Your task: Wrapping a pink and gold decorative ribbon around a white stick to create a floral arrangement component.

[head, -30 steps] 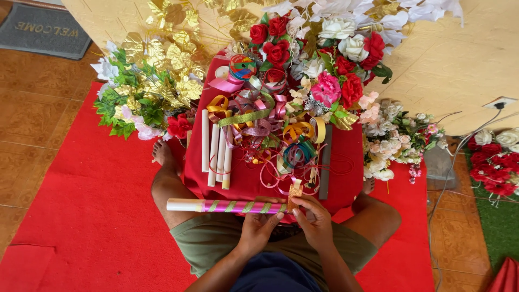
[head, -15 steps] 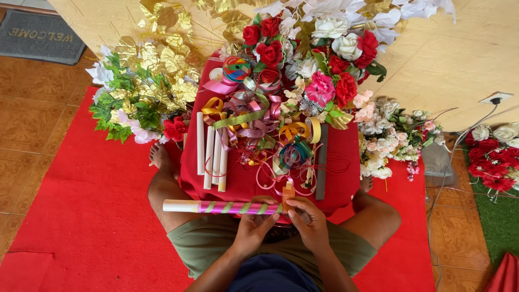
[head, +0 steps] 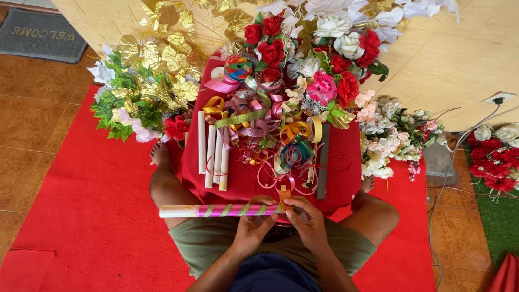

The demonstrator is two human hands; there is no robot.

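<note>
**Both hands closed on a ribbon-wrapped paper tube**

Left hand (head: 254,221) curled around the right-hand part of a paper tube (head: 216,210), fingers (head: 263,203) wrapped over the top and closed on it. Right hand (head: 307,219) just beside, touching the same end, fingertips pinched on an orange ribbon end (head: 284,196) that stands up from the tube. Tube held level across the lap, just in front of the near edge of the bench, spiralled in pink and green ribbon along most of its length, bare cream at its far left end.

Beyond the hands, a low bench draped in a red cloth (head: 346,157). On it, at the left, four plain cream tubes (head: 212,157) lying side by side, pointing away. In the middle, a loose tangle of ribbons (head: 259,121) in gold, pink, green and orange, with thin red cord trailing toward the near edge. To the right of the tangle, a dark flat strip (head: 323,162) lying lengthwise. At the far end, a multicoloured ribbon spool (head: 238,67).

Around the bench, red and white artificial roses (head: 346,48) at the back, gold leaves (head: 162,59) with green foliage at the left, pale small flowers (head: 386,140) at the right. Underneath, a red mat (head: 65,216) on a brown tiled floor (head: 27,119).
</note>
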